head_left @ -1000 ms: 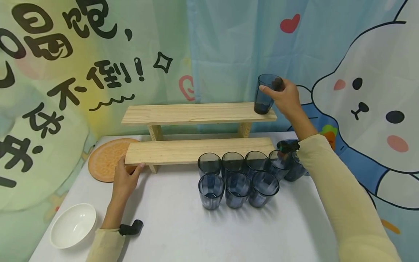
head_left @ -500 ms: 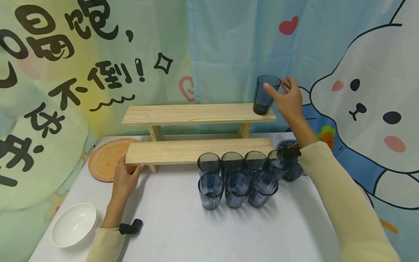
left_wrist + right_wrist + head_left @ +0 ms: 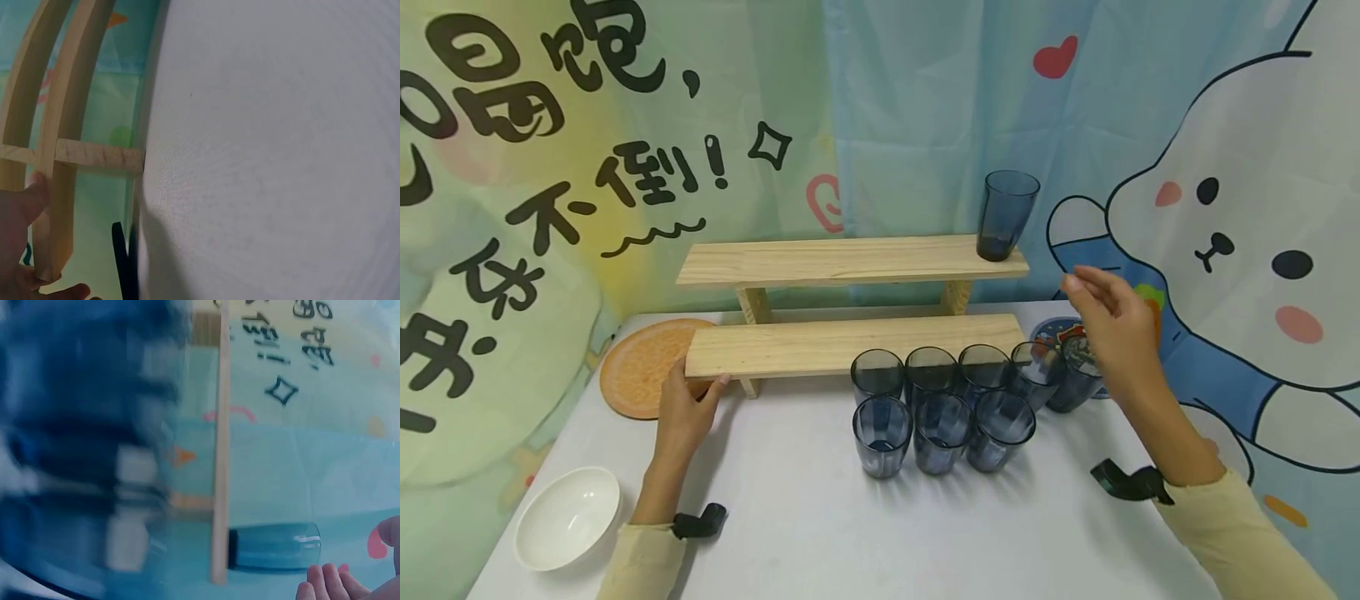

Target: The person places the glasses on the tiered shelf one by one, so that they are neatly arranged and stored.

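Observation:
A two-tier wooden shelf (image 3: 842, 260) stands at the back of the table. My left hand (image 3: 685, 417) grips the left end of its lower board (image 3: 790, 348); the left wrist view has the thumb (image 3: 37, 190) pressed against the wood. One blue-tinted drinking glass (image 3: 1006, 218) stands upright at the right end of the upper board, with no hand on it. To the right of the shelf, my right hand (image 3: 1116, 342) is in the air, its fingers loosely bent and holding nothing. Several matching glasses (image 3: 883, 446) stand in rows before the lower board's right half, partly hiding it.
A white bowl (image 3: 568, 518) sits at the table's front left. Behind my left hand lies a round orange-brown board (image 3: 640, 367), partly under the shelf. More glasses (image 3: 1075, 387) and a round patterned item (image 3: 1054, 331) are at the right. A printed curtain (image 3: 917, 125) hangs behind.
My right hand has let go of the glass on the upper board and moved down and to the right. The glass stays in place, and my left hand still grips the lower board.

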Demonstrator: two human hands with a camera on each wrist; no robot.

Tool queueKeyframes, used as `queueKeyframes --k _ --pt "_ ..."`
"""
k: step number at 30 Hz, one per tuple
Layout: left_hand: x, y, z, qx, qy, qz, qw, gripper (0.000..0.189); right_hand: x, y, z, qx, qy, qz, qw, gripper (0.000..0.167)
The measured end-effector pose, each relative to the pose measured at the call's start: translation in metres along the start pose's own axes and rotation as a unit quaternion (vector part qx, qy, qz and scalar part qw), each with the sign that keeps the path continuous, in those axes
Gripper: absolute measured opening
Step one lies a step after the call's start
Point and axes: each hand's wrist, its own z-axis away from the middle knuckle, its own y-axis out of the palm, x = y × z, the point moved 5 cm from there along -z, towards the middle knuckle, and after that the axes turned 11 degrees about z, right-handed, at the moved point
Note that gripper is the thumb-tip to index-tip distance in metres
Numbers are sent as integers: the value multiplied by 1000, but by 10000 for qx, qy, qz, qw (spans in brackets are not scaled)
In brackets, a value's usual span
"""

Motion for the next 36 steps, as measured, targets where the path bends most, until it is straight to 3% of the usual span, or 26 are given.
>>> queueKeyframes --k 2,7,14,24,36 --pt "0 0 1 -3 7 -19 10000 81 -8 2 23 63 69 -24 10000 60" --pt "-1 -1 1 -7 4 -59 10000 81 -22 16 71 237 -190 33 9995 54" --pt "-2 -1 1 23 -72 -40 10000 82 -40 44 112 691 -283 -62 9972 64" --pt "-1 -1 0 -4 -13 2 10000 80 -62 71 126 1052 4 294 9940 92" --pt "1 0 1 -5 -106 -37 9999 81 -74 85 124 1008 -171 230 9945 91"
